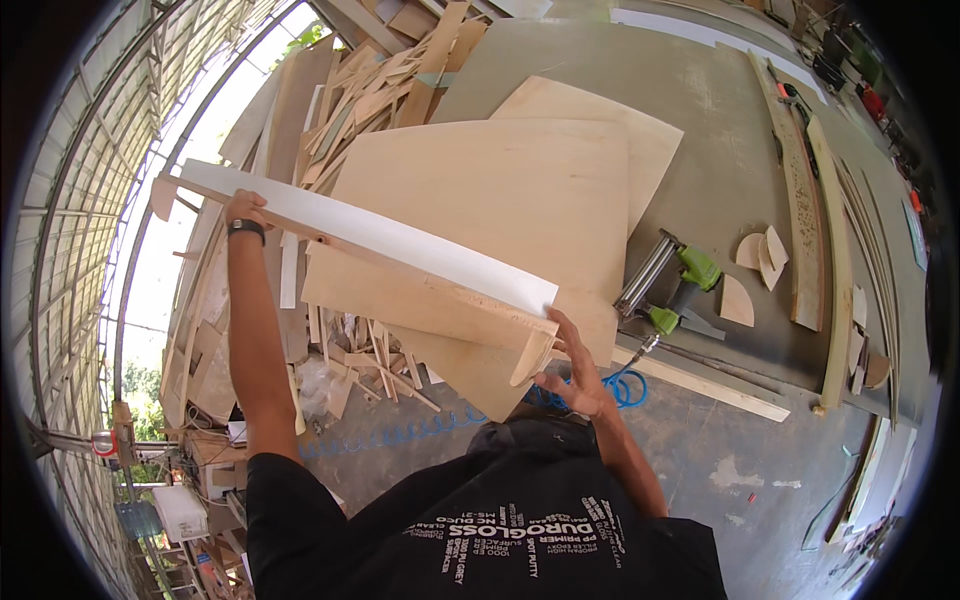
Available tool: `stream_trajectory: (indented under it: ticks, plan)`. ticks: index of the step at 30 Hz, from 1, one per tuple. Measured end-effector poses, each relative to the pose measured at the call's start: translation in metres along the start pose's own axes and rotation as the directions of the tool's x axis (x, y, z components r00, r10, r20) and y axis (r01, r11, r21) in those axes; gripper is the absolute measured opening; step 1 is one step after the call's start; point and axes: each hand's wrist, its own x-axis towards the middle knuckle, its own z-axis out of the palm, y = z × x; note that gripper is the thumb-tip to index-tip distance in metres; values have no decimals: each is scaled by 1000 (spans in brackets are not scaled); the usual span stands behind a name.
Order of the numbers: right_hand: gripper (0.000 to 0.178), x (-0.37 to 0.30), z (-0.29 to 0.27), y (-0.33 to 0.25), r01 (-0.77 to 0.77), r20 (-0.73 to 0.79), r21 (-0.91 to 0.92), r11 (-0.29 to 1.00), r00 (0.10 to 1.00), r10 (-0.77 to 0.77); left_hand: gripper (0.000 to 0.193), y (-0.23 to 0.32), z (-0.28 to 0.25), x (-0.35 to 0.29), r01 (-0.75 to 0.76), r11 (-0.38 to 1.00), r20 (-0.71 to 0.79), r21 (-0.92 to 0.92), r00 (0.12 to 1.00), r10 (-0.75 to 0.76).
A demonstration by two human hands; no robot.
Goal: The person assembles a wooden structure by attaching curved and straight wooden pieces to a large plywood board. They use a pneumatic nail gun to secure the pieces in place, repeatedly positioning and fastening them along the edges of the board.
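1. Board (370, 230): located in front of the person, across the near part of the large plywood sheet (490, 190). Whether it touches the sheet cannot be told.
2. Long axis: diagonal, from the far left to the near right. The left end points away from the person; the right end points toward the person's right side.
3. Faces: the white face lies on the far side; the bare wood edge runs along the near side.
4. Ends: a rounded wood bracket (533, 357) projects toward the person at the right end. A second rounded bracket (163, 198) shows at the left end.
5. Left hand (246, 207): clamped on the board near its left end. Most of the board extends to the right of this hand.
6. Right hand (580, 375): thumb and fingers apart, just beside the right end and its bracket. The board lies to its left. Firm contact cannot be told.
7. Nail gun (697, 268): on the desk (690, 100), right of the plywood sheet.
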Motion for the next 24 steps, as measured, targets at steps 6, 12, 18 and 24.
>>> stream_trajectory:
  ticks: [6, 12, 18, 24]
  plan:
    - [87, -21, -31, 6, -257, -57, -138, 957, 966, 251, 25, -153, 118, 43, 279, 884, 139, 375, 926, -351]
    - [71, -34, 8, 32, -185, -140, -295, 938, 979, 149, 29, -239, 221, 67, 312, 948, 255, -65, 923, -287]
    - [53, -19, -23, 37, -327, -353, -521, 789, 924, 150, 38, -279, 302, 21, 181, 962, 221, 202, 949, -225]
    - [39, -7, -7, 58, -403, -389, -585, 704, 901, 192, 49, -288, 317, 17, 42, 899, 221, 435, 964, -152]
